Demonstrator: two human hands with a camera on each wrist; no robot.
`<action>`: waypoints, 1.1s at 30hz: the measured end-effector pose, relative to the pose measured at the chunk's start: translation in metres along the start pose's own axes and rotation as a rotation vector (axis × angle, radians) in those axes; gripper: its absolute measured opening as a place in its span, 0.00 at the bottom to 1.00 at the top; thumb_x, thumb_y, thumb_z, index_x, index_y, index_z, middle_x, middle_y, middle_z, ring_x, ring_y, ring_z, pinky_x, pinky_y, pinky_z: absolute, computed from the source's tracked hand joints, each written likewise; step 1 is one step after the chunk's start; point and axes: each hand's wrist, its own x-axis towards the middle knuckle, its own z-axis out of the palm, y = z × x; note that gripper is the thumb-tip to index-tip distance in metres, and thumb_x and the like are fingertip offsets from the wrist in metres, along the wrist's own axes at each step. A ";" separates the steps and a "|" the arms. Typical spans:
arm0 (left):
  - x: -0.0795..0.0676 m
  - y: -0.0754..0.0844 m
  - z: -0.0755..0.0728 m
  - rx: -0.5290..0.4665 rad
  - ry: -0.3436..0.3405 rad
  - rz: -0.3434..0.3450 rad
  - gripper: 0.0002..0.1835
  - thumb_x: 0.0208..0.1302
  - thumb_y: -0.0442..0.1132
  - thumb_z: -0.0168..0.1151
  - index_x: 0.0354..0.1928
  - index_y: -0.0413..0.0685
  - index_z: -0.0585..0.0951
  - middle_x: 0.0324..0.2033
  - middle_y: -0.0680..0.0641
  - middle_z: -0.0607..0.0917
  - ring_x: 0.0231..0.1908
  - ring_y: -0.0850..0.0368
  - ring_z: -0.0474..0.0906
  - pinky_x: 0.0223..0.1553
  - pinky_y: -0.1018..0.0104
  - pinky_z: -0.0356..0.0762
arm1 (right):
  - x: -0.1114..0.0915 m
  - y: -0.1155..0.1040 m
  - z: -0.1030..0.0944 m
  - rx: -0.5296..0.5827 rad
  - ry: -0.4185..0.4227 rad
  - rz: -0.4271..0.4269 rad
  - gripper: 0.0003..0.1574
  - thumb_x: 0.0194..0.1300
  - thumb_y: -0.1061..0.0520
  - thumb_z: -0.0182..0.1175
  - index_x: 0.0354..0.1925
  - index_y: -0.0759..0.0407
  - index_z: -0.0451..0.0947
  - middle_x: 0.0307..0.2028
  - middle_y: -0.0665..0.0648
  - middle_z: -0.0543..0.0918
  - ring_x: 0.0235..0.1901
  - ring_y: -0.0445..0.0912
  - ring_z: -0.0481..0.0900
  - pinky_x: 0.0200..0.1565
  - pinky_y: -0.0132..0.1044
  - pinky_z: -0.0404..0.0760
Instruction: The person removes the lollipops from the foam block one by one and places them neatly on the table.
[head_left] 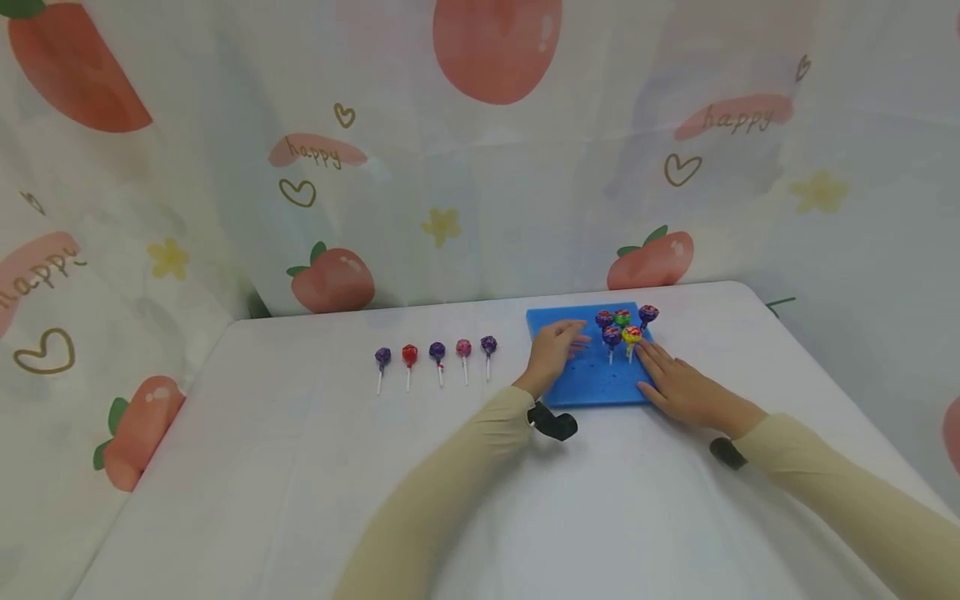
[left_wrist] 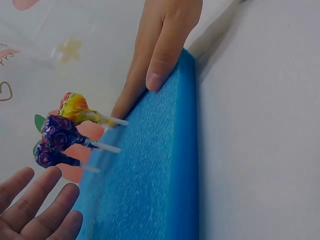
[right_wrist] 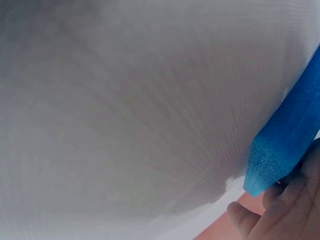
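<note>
Toward the right side of the white table (head_left: pixel 300 467), we see a blue foam board (head_left: pixel 600 385) lying flat, with five wrapped lollipops standing on their sticks in its far right part. We count a yellow lollipop (head_left: pixel 632 335) and a purple lollipop (head_left: pixel 612 336) in front, and behind them a second purple lollipop (head_left: pixel 603 318), a green lollipop (head_left: pixel 622 317) and a third purple lollipop (head_left: pixel 648 313) farthest to the right.

Of the two hands, the left hand (head_left: pixel 553 354) is over the left part of the board, its fingers loosely extended toward the standing lollipops and grasping nothing. From its wrist camera we find the fingertips just beside a purple wrapper, though we cannot tell whether they touch it. The right hand (head_left: pixel 678 390) grasps nothing either; it rests along the board's right edge with its fingers straight and the thumb lying on the blue surface.

Left of the board, well apart from the hands, we have five more lollipops lying in a row, sticks toward us: purple (head_left: pixel 382 357), red (head_left: pixel 409 355), purple (head_left: pixel 437 351), pink (head_left: pixel 463 347) and purple (head_left: pixel 489 344). Beyond the table we face a pale curtain (head_left: pixel 510 192) printed with peaches, hearts and yellow flowers.
</note>
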 end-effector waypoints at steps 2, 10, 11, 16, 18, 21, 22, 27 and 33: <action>0.003 -0.002 0.008 -0.051 0.014 -0.017 0.21 0.71 0.47 0.47 0.55 0.41 0.78 0.45 0.40 0.86 0.48 0.46 0.82 0.51 0.55 0.78 | 0.001 0.000 0.000 -0.002 0.001 0.001 0.43 0.72 0.46 0.45 0.68 0.76 0.47 0.70 0.75 0.48 0.69 0.69 0.47 0.65 0.66 0.53; 0.007 -0.008 0.030 -0.180 0.088 -0.085 0.17 0.68 0.45 0.51 0.49 0.43 0.82 0.41 0.41 0.87 0.45 0.48 0.84 0.48 0.59 0.80 | 0.002 0.003 0.003 0.001 -0.002 0.001 0.43 0.72 0.45 0.44 0.69 0.75 0.47 0.70 0.74 0.48 0.69 0.68 0.46 0.65 0.66 0.53; 0.008 -0.009 0.032 -0.180 0.094 -0.088 0.17 0.68 0.45 0.52 0.49 0.43 0.82 0.41 0.41 0.87 0.44 0.49 0.84 0.48 0.60 0.80 | 0.002 0.003 0.003 0.000 -0.002 0.000 0.43 0.72 0.45 0.44 0.69 0.75 0.47 0.70 0.74 0.48 0.69 0.68 0.46 0.65 0.66 0.53; 0.011 -0.013 0.041 -0.159 0.121 -0.098 0.15 0.66 0.44 0.55 0.48 0.44 0.82 0.40 0.44 0.87 0.42 0.53 0.84 0.48 0.63 0.80 | 0.001 0.002 0.002 -0.007 0.002 -0.003 0.43 0.71 0.46 0.45 0.68 0.76 0.47 0.70 0.75 0.48 0.69 0.68 0.47 0.64 0.66 0.54; 0.012 -0.013 0.045 -0.158 0.129 -0.100 0.15 0.66 0.44 0.56 0.48 0.44 0.82 0.41 0.44 0.87 0.42 0.54 0.84 0.48 0.63 0.80 | 0.001 0.002 0.001 -0.009 0.005 -0.003 0.43 0.71 0.47 0.46 0.68 0.76 0.48 0.70 0.75 0.49 0.69 0.68 0.47 0.64 0.66 0.54; 0.013 -0.014 0.051 -0.167 0.142 -0.106 0.15 0.65 0.43 0.58 0.49 0.42 0.82 0.42 0.44 0.86 0.43 0.54 0.83 0.49 0.62 0.80 | 0.001 0.001 0.000 -0.012 0.006 -0.003 0.42 0.71 0.47 0.46 0.68 0.76 0.48 0.70 0.75 0.49 0.69 0.68 0.47 0.64 0.66 0.54; 0.013 -0.014 0.053 -0.162 0.145 -0.108 0.16 0.64 0.42 0.58 0.49 0.42 0.82 0.43 0.45 0.86 0.44 0.54 0.83 0.50 0.62 0.80 | 0.001 0.001 0.000 -0.013 0.006 -0.003 0.42 0.71 0.47 0.46 0.68 0.76 0.48 0.70 0.75 0.49 0.69 0.68 0.47 0.64 0.66 0.54; 0.016 -0.015 0.059 -0.071 0.149 -0.129 0.20 0.61 0.43 0.62 0.53 0.43 0.79 0.46 0.46 0.86 0.47 0.57 0.82 0.51 0.63 0.79 | 0.001 0.003 0.001 -0.013 0.004 -0.007 0.43 0.71 0.46 0.46 0.68 0.76 0.48 0.70 0.75 0.49 0.69 0.68 0.47 0.64 0.65 0.54; 0.019 -0.017 0.062 0.028 0.120 -0.123 0.23 0.58 0.41 0.66 0.56 0.44 0.78 0.47 0.47 0.85 0.48 0.59 0.81 0.48 0.66 0.79 | 0.001 0.004 0.002 -0.008 0.012 -0.015 0.42 0.72 0.47 0.45 0.68 0.76 0.47 0.70 0.75 0.48 0.69 0.68 0.47 0.64 0.65 0.55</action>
